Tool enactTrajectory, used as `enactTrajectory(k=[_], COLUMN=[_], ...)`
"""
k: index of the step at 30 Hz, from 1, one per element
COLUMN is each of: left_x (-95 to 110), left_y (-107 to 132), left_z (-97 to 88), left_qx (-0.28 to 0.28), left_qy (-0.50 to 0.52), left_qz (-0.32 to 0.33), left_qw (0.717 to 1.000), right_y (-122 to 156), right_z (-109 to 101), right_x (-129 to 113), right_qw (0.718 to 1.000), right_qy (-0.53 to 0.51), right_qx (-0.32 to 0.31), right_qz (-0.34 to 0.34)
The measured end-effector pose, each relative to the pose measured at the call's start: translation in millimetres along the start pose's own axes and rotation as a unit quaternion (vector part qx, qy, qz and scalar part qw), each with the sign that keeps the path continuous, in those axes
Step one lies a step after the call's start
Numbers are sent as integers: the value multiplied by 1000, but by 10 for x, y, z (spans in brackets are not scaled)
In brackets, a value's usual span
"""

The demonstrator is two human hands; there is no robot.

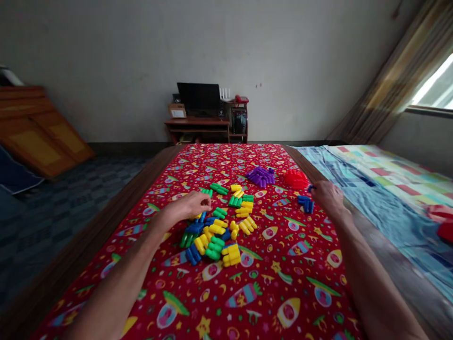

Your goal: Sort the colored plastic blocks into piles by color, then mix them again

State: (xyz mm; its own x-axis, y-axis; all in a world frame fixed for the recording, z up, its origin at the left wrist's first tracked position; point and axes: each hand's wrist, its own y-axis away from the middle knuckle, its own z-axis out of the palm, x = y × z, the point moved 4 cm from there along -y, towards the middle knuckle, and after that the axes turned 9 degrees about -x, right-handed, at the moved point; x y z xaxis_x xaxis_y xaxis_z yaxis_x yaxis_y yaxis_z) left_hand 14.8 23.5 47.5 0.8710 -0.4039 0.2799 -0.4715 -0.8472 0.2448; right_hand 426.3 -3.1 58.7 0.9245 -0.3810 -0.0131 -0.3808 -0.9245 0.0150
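Toy building blocks made of joined rounded bars lie on a red patterned cloth [255, 283]. My left hand [193, 204] is over the left edge of a mixed pile of green, yellow and blue blocks [214, 226]. Its fingers are curled together, and whatever they may hold is hidden. Out at the right edge of the cloth, my right hand [329, 194] pinches a blue block [311, 188]. Just left of and below it lie a few blue blocks [306, 204]. Beyond sit a heap of red blocks [296, 179] and a heap of purple blocks [261, 176].
The cloth covers a long wooden-edged table [148, 167]. To the right is a bed with a blue sheet [357, 203] and a patchwork cover [399, 174]. A desk [198, 122] with a monitor [198, 97] stands by the far wall; a wooden cabinet [42, 132] is at left.
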Motion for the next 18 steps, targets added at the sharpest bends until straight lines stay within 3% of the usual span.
enactTrajectory(k=[3,6,11,15,18], left_x=[40,160,319,328,311], left_y=[136,243,256,131,42], left_z=[-36,-15,125,241,201], left_qx=[-43,-74,-37,-25,-2], left_qy=[-21,-35,-82,-99,-68], left_qz=[-17,-3,-9,-2,16], left_qw=[999,997,996,995,998], right_y=[-47,-65,-17,158,413], right_z=[125,162,60,-60,-59], right_x=[37,25,-47,-314,-695], right_qw=[999,998,998,993,968], right_qy=[34,48,43,20,-51], right_qx=[-42,-28,9,44,61], right_qz=[-5,-30,-54,-111,-240])
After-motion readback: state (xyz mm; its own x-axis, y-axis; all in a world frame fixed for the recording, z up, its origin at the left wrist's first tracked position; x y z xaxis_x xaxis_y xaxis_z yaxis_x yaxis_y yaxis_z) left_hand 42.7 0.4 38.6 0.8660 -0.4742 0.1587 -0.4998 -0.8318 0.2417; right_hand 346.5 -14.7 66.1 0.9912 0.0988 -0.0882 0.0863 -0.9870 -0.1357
